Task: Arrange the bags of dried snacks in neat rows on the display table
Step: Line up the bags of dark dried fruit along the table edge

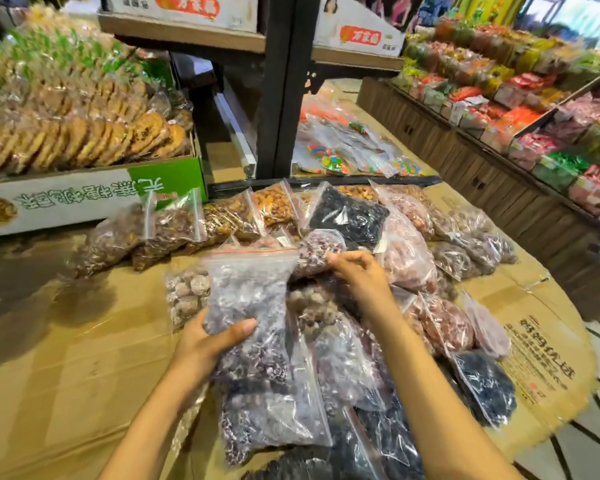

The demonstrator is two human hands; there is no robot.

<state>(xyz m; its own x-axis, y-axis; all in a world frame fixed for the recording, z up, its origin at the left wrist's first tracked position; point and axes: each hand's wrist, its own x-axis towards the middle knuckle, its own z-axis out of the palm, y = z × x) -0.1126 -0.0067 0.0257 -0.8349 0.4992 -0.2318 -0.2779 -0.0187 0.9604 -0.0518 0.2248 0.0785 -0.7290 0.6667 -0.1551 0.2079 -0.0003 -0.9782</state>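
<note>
One bag (250,292) in left hand (210,341), one pouch (316,251) in right hand (358,271)

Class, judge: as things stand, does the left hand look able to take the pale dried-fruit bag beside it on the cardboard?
Probably not yet: the left hand grips the purple snack bag, which also overlaps the pale dried-fruit bag at its right edge. Nothing else lies between them.

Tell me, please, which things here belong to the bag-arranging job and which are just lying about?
Job: left hand gripping purple snack bag; right hand pinching speckled bag; heaped bags; cardboard-covered table.
Lying about: biscuit box; candy bags; side shelves.
</note>
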